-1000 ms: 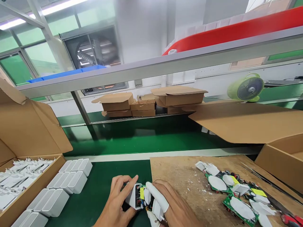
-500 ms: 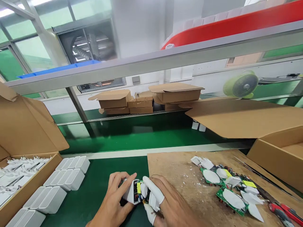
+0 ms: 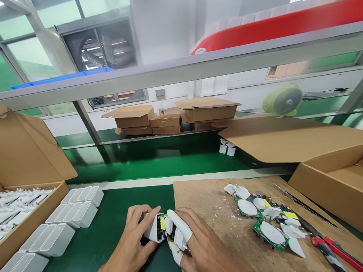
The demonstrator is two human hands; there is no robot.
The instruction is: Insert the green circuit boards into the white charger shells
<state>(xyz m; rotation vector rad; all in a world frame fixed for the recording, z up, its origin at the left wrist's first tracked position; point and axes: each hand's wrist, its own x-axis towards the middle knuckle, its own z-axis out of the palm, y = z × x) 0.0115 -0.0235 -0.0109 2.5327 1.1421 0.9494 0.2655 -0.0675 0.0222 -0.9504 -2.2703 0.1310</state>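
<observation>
View shifted, smooth boxy casing (image 3: 153, 229) in left hand (image 3: 132, 234).

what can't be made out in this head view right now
- Head view: part of the white case, hidden by the left hand.
- Head view: the circuit board's far side, behind the right hand and case.
- Head view: handle ends of the red-handled tool, cut off by the frame edge.
- Head view: the fan's blades, too blurred.
</observation>
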